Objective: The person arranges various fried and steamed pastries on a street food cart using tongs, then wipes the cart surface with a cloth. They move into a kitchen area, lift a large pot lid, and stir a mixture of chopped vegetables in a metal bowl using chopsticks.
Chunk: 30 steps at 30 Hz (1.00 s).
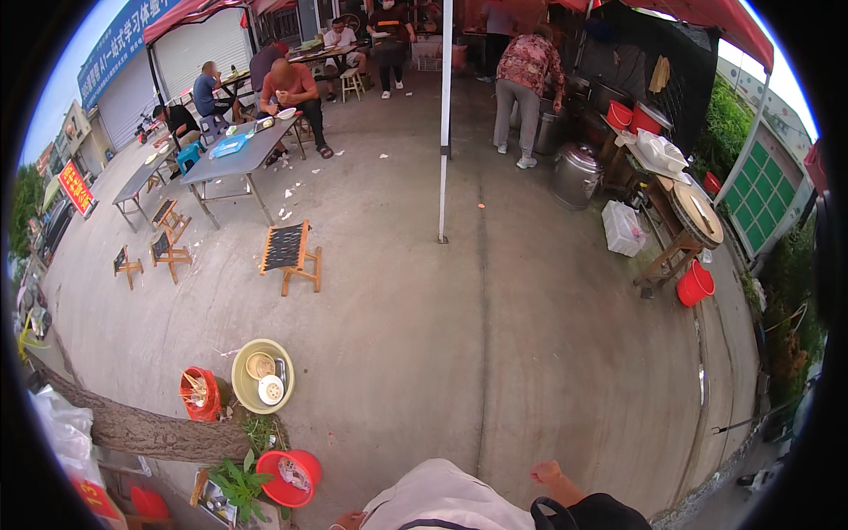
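Pole stands ahead, red basin at left.

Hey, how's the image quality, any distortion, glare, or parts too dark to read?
In the head view, the green gate and red signboard slant near the rim under fisheye distortion, while the central white pole looks nearly straight; in the head view, the sky at upper right is washed out, the dark sheet loses detail, and the left hand is cut by the lower edge.
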Tool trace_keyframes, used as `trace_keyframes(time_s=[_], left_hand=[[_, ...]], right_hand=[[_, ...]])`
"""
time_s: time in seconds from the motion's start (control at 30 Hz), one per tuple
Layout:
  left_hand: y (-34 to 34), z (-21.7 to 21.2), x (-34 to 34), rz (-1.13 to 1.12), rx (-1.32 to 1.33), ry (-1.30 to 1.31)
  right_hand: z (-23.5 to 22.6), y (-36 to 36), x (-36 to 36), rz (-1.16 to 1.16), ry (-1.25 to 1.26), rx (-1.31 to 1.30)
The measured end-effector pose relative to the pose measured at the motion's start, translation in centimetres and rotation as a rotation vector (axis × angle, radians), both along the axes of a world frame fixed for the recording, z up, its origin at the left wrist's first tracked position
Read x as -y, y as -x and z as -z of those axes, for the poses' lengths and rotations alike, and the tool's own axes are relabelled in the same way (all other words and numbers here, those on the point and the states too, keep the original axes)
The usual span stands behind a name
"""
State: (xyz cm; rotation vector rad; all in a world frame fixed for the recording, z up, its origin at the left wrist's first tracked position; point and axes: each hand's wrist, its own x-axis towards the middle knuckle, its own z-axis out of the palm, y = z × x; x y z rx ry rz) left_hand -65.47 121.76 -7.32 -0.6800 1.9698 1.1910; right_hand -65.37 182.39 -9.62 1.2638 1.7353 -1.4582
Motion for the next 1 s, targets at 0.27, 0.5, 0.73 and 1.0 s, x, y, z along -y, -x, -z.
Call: trace_keyframes(time_s=[0.27, 0.5, 0.73, 1.0], left_hand=[[16.3, -4.2, 0.5, 0.225, -0.029, 0.03], [31.3, -5.0, 7.0, 1.042, -0.267, 0.144], [51.1, -4.2, 7.1, 0.149, 0.348, -0.439], [65.9, -8.2, -11.7, 0.002, 0.199, -0.028]], right_hand=[[-11.3, 26.3, 5.5, -0.024, 0.02, -0.408], [-11.0, 26.3, 8.3, -0.041, -0.019, -0.227], [-14.7, 22.7, 5.8, 0.344, -0.123, 0.147], [-12.8, 30.2, -1.6, 0.497, -0.013, 0.168]])
